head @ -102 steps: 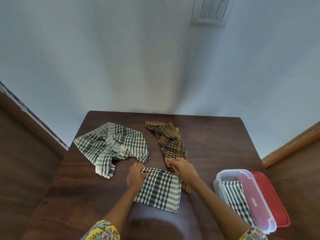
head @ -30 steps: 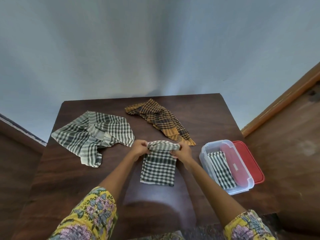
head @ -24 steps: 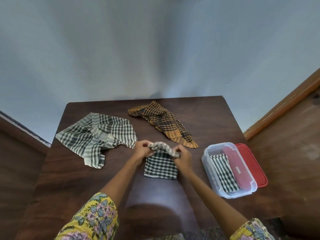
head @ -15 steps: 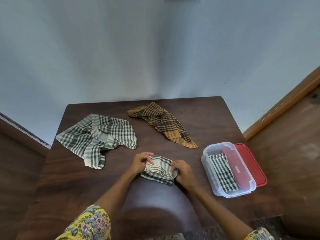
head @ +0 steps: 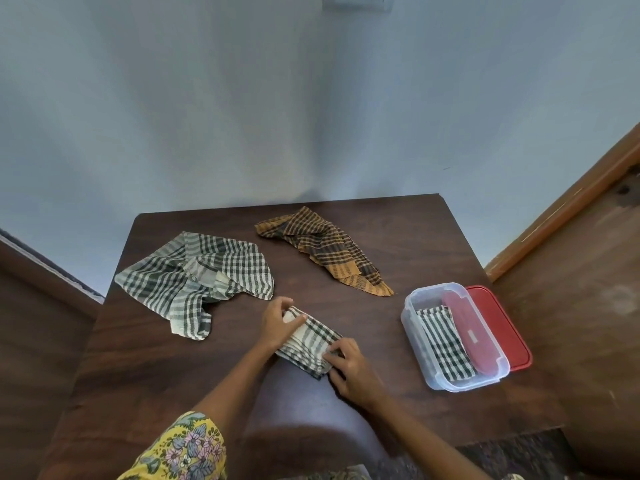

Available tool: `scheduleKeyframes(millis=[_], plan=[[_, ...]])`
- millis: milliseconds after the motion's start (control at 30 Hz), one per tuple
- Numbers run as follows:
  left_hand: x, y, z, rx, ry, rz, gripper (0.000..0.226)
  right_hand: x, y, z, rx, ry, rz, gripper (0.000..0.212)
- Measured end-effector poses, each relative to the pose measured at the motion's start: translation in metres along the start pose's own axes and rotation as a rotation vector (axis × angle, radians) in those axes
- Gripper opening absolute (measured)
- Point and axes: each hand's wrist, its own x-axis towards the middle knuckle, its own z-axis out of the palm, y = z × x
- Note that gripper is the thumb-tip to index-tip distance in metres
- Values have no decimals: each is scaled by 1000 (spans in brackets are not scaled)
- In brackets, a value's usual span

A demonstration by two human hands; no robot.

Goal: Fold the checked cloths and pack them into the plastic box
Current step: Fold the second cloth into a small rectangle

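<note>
A small folded black-and-white checked cloth [head: 309, 342] lies near the front middle of the dark wooden table [head: 415, 244]. My left hand [head: 278, 323] grips its far left end, thumb on top. My right hand [head: 351, 370] pinches its near right end. A larger black-and-white checked cloth [head: 194, 275] lies crumpled at the left. An orange-and-black checked cloth [head: 325, 249] lies loose at the back middle. The clear plastic box [head: 414, 344] stands at the right with one folded checked cloth [head: 441, 341] inside.
A red lid [head: 498, 327] lies under the box's right side, and a pinkish oblong piece [head: 467, 337] leans inside the box. The table sits against a pale wall, with brown floor on both sides.
The cloth was folded over from its far edge toward me into a smaller bundle. Both hands moved nearer with it and now hold its two ends, turned at a slant.
</note>
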Motion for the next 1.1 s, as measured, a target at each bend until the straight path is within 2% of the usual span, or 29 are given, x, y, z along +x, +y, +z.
scheduleKeyframes(millis=[33, 100, 167, 233, 333, 400, 467, 533, 633, 667, 700, 767, 800, 833, 900, 933, 967, 1033, 1100], plan=[[-1, -2, -2, 126, 46, -27, 45, 2, -2, 0, 0, 27, 11, 13], [-3, -3, -7, 246, 94, -160, 59, 6, -5, 1, 6, 77, 55, 9], [-1, -4, -11, 270, 11, -244, 65, 10, -8, 4, 18, 112, 87, 8], [-2, -6, -14, 288, -82, -228, 62, 9, -12, 7, -10, 81, 31, 5], [-5, -9, -20, 289, -177, -218, 61, -1, -13, 12, -96, -98, -113, 14], [-4, -11, -23, 253, -292, -256, 61, -2, -13, 11, -85, -157, -64, 27], [-7, -11, -26, 163, -419, -290, 53, 6, -14, 9, -30, -101, 19, 33], [-9, -11, -27, 88, -425, -318, 50, 15, -16, 12, -48, -52, 77, 31], [-9, -5, -26, 7, -352, -318, 40, 19, -16, 23, -198, -307, 124, 46], [-9, -2, -27, 14, -347, -270, 30, 18, -13, 26, -223, -361, 141, 47], [-7, 2, -27, 40, -331, -189, 22, 19, -12, 25, -204, -329, 173, 45], [-7, 11, -30, 77, -187, 37, 20, 28, -15, 19, -7, -56, 299, 33], [-8, 17, -33, 83, -72, 152, 22, 37, -21, 11, 179, 76, 425, 29], [-11, 24, -36, 91, 38, 263, 22, 47, -27, 0, 464, 151, 580, 33], [-17, 37, -36, 154, 177, 477, 17, 68, -27, -14, 1091, 117, 883, 44], [-22, 40, -32, 209, 209, 576, 16, 76, -22, -19, 1269, 74, 967, 45], [-26, 42, -27, 286, 226, 659, 15, 83, -17, -25, 1337, 47, 1009, 46], [-34, 37, -11, 493, 150, 722, 12, 90, -9, -31, 1275, 11, 1064, 39], [-38, 19, 6, 726, -49, 676, 26, 84, 0, -27, 982, -59, 1085, 35]])
